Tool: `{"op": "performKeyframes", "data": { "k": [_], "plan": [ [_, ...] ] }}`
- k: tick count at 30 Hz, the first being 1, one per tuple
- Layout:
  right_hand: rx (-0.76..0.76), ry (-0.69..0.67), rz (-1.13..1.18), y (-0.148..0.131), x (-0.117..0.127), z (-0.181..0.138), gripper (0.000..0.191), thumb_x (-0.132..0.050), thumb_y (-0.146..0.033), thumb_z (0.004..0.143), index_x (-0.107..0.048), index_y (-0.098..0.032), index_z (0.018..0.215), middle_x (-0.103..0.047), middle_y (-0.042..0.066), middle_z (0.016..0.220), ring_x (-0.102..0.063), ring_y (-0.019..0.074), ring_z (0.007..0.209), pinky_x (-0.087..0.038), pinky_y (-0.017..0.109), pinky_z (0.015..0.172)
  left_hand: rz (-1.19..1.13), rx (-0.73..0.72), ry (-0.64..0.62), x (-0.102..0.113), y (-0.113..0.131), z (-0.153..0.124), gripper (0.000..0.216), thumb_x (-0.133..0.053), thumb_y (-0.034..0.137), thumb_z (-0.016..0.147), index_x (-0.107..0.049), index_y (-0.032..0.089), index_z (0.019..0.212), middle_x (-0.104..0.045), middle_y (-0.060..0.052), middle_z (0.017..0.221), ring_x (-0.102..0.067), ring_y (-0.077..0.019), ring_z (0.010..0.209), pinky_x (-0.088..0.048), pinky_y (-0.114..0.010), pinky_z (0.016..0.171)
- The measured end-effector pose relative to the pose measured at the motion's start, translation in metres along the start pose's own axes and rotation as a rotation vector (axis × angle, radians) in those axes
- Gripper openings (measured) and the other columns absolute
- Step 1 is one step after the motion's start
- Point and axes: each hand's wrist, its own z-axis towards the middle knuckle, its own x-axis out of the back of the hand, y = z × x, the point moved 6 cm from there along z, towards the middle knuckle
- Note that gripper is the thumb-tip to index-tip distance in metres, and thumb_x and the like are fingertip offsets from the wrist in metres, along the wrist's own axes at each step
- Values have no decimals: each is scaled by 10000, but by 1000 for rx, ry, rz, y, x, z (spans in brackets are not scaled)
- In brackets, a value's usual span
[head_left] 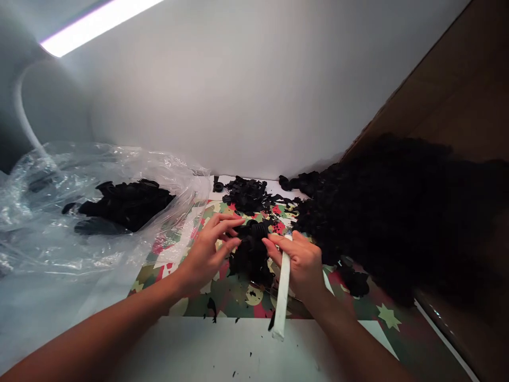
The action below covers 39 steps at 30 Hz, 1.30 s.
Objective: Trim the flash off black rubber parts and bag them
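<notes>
A great heap of black pieces covered the right side of the patterned sheet, which was printed with stars and discs. Beyond the sheet's left edge lay a clear plastic bag, with more black parts bunched together in it. The right hand was closed around a white stick; the left hand curved with thumb and fingers apart at the left of a ribbed black piece, and whether it gripped the piece I could not tell. A pile of black scraps sat by the sheet's far edge, and a dark clump lay below the hands. The white stick ran lengthwise from far to near, its blunt end pointing past the near edge and slightly left. The ribbed black piece was between the two hands, over the middle of the sheet, nearer its far edge. Its long axis seemed to run left to right (black upon black, so its ends were hard to make out). Smallest were the crumbs, scattered past the near edge.
</notes>
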Motion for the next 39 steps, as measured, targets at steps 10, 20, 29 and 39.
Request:
{"op": "performKeyframes", "data": {
  "k": [10, 20, 29, 39],
  "plan": [
    [-618, -390, 747, -6, -36, -17, 401, -600, -533, 943, -668, -187, 752, -413, -66, 456, -297, 86, 415, -219, 239, 418, -265, 32, 20, -4, 10, -7, 348, -928, 272, 669, -708, 175, 920, -686, -28, 839, -659, -153, 719, -582, -263, 643],
    [-792, -359, 1016, -9, -41, -19, 491, -633, -590, 887, -530, -190, 622, -306, -93, 418, -197, 73, 454, -172, 243, 467, -484, 186, -49, -7, 7, -9, 362, -936, 270, 652, -646, 165, 842, -631, 29, 684, -616, -110, 551, -529, -228, 514],
    [-697, -136, 780, 12, -23, -12, 288, -754, -472, 774, -702, -190, 763, -442, -62, 476, -338, 83, 411, -262, 241, 418, -596, -71, 106, 24, 32, 1, 338, -513, 314, 1003, -767, 214, 804, -713, -69, 704, -698, -278, 994, -522, -473, 960],
    [-666, -157, 741, 6, -29, -14, 377, -658, -482, 898, -587, -196, 662, -605, -14, 567, -435, 112, 531, -343, 249, 547, -81, -204, 4, -3, 23, -9, 538, -918, 285, 692, -712, 292, 1189, -657, -67, 1171, -653, -221, 1014, -576, -345, 853]
  ]
}}
